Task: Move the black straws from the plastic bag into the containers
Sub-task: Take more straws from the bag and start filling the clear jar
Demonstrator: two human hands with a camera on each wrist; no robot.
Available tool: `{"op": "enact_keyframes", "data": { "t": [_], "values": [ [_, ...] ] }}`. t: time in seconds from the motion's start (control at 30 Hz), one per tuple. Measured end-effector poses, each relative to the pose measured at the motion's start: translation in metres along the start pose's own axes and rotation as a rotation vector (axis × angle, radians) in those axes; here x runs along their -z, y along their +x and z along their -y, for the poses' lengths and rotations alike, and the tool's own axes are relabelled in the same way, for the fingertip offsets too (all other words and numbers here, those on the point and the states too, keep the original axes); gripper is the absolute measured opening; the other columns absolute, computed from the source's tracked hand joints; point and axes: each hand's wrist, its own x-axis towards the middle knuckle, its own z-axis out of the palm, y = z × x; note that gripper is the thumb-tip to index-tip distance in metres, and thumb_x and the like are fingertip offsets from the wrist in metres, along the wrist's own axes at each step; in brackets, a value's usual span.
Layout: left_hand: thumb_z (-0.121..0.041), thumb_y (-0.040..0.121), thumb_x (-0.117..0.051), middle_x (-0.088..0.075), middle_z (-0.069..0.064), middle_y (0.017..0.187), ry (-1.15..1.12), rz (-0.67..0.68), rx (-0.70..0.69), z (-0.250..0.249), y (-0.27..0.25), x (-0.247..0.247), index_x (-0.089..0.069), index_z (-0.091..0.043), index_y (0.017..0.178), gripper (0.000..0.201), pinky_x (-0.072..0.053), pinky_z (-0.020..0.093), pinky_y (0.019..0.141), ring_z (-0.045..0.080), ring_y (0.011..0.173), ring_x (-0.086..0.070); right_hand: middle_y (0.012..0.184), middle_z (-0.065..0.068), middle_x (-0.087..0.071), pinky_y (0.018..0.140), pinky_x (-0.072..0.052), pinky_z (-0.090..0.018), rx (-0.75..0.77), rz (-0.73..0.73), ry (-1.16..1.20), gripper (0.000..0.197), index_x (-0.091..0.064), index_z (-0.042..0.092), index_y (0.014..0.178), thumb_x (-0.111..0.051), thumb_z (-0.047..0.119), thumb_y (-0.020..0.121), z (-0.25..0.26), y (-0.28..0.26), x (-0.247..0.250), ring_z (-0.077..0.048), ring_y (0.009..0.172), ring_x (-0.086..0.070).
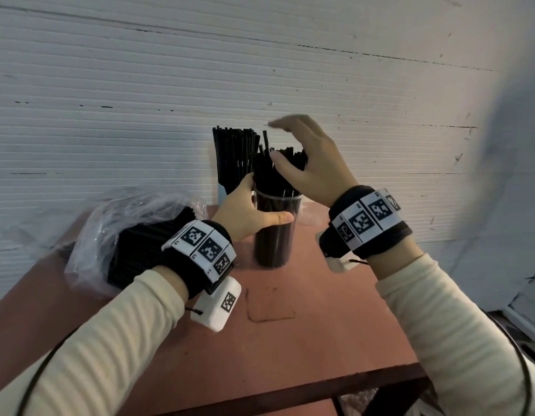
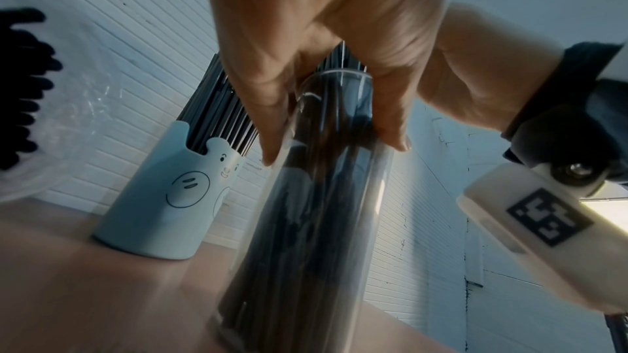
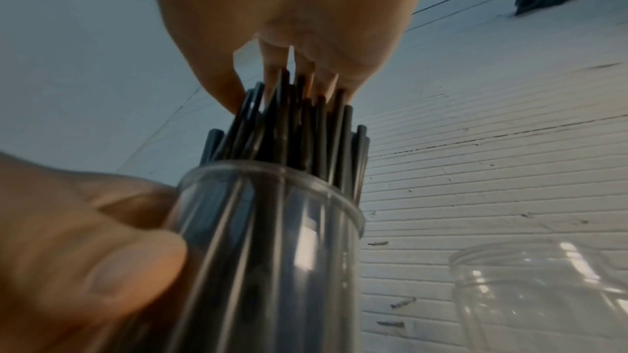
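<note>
A tall clear container [image 1: 275,235] packed with black straws [image 1: 278,172] stands on the reddish table [image 1: 320,319]. My left hand [image 1: 254,208] grips its upper wall, thumb in front and fingers behind. Above it my right hand [image 1: 290,142] arches over the straw tops with its fingers stretched out; in the right wrist view the fingertips [image 3: 306,71] touch the uneven straw ends [image 3: 299,128]. At the left lies a crumpled plastic bag [image 1: 110,223] holding a bundle of black straws [image 1: 140,250]. A pale blue bear-faced holder [image 2: 163,197] full of straws stands behind, against the wall.
An empty clear container [image 3: 543,291] lies to the right of the held one, near the wall. The ribbed white wall [image 1: 380,115] runs close behind everything. The table's front edge [image 1: 290,388] and right side drop off beside my right forearm.
</note>
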Motion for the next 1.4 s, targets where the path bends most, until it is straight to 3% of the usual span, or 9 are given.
{"op": "enact_keyframes", "data": {
  "t": [0.1, 0.23, 0.4, 0.63, 0.8, 0.93, 1.07, 1.2, 1.4],
  "values": [
    [-0.034, 0.069, -0.085, -0.055, -0.01, 0.13, -0.002, 0.006, -0.005, -0.001, -0.001, 0.0, -0.04, -0.021, 0.14, 0.086, -0.036, 0.022, 0.099, 0.007, 0.119, -0.049, 0.149, 0.001, -0.041, 0.11, -0.028, -0.013, 0.007, 0.125, -0.058, 0.049, -0.042, 0.014, 0.144, -0.05, 0.021, 0.097, 0.002, 0.002, -0.002, -0.011, 0.136, -0.039],
    [-0.032, 0.069, -0.085, -0.055, -0.013, 0.122, -0.007, 0.004, -0.008, -0.002, -0.002, 0.0, -0.042, -0.022, 0.137, 0.08, -0.036, 0.021, 0.096, 0.006, 0.115, -0.05, 0.125, 0.001, -0.064, 0.101, -0.045, -0.036, -0.028, 0.191, -0.161, 0.035, -0.06, 0.015, 0.127, -0.046, 0.024, 0.096, 0.001, -0.003, -0.003, -0.016, 0.116, -0.058],
    [-0.028, 0.071, -0.084, -0.054, -0.014, 0.12, -0.051, 0.006, -0.008, -0.003, -0.005, -0.002, -0.042, -0.023, 0.137, 0.078, -0.034, 0.018, 0.092, 0.003, 0.111, -0.049, 0.144, 0.003, -0.049, 0.111, -0.033, -0.032, -0.005, 0.146, -0.252, 0.044, -0.05, 0.017, 0.138, -0.045, 0.032, 0.098, 0.003, -0.008, 0.0, -0.016, 0.13, -0.047],
    [-0.025, 0.071, -0.085, -0.052, -0.014, 0.123, -0.054, 0.058, 0.021, -0.007, -0.004, 0.001, -0.033, -0.023, 0.144, 0.089, -0.033, 0.006, 0.082, 0.004, 0.116, -0.048, 0.132, -0.001, -0.058, 0.104, -0.037, -0.033, -0.089, 0.243, -0.283, 0.048, -0.046, 0.018, 0.138, -0.042, 0.043, 0.097, 0.013, -0.01, 0.007, -0.021, 0.12, -0.054],
    [-0.021, 0.073, -0.081, -0.016, -0.003, 0.161, -0.002, 0.107, 0.109, 0.001, -0.009, 0.012, 0.002, -0.02, 0.155, 0.117, -0.023, 0.03, 0.117, 0.013, 0.147, -0.019, 0.152, 0.001, -0.036, 0.112, -0.024, -0.023, -0.109, 0.184, -0.086, 0.068, -0.027, 0.016, 0.15, -0.055, 0.042, 0.093, 0.031, -0.006, 0.011, -0.013, 0.14, -0.031],
    [-0.004, 0.083, -0.065, -0.046, -0.002, 0.143, -0.05, -0.159, 0.029, 0.003, -0.027, 0.034, -0.03, -0.025, 0.148, 0.077, -0.042, 0.029, 0.103, 0.013, 0.13, -0.045, 0.13, 0.0, -0.049, 0.104, -0.038, -0.023, 0.008, -0.021, 0.027, 0.053, -0.045, 0.011, 0.136, -0.063, 0.026, 0.088, 0.054, -0.005, 0.002, -0.01, 0.12, -0.047],
    [0.003, 0.079, -0.055, -0.062, -0.01, 0.117, 0.009, -0.395, -0.083, 0.001, -0.048, 0.07, -0.061, -0.03, 0.111, 0.046, -0.048, 0.025, 0.094, 0.01, 0.107, -0.059, 0.104, -0.002, -0.055, 0.082, -0.041, -0.011, 0.039, -0.052, 0.131, 0.035, -0.055, 0.006, 0.115, -0.066, 0.015, 0.083, 0.077, -0.007, -0.02, -0.009, 0.09, -0.051],
    [0.004, 0.08, -0.053, -0.065, -0.013, 0.099, 0.055, -0.561, -0.147, 0.0, -0.072, 0.11, -0.064, -0.025, 0.093, 0.035, -0.047, 0.01, 0.075, 0.007, 0.087, -0.062, 0.089, -0.002, -0.062, 0.074, -0.048, -0.022, -0.052, 0.213, 0.239, 0.014, -0.064, 0.009, 0.099, -0.063, 0.016, 0.087, 0.092, -0.011, -0.059, -0.014, 0.079, -0.058],
    [-0.035, 0.065, -0.064, -0.059, -0.003, 0.115, 0.27, -0.529, 0.027, 0.033, -0.093, 0.161, -0.064, -0.041, 0.093, 0.028, -0.045, 0.033, 0.089, 0.016, 0.107, -0.056, 0.121, -0.009, -0.061, 0.097, -0.043, -0.032, -0.217, 0.853, 0.156, 0.041, -0.056, 0.008, 0.128, -0.053, 0.033, 0.097, 0.113, -0.019, -0.118, -0.023, 0.111, -0.057]
  ]
}}
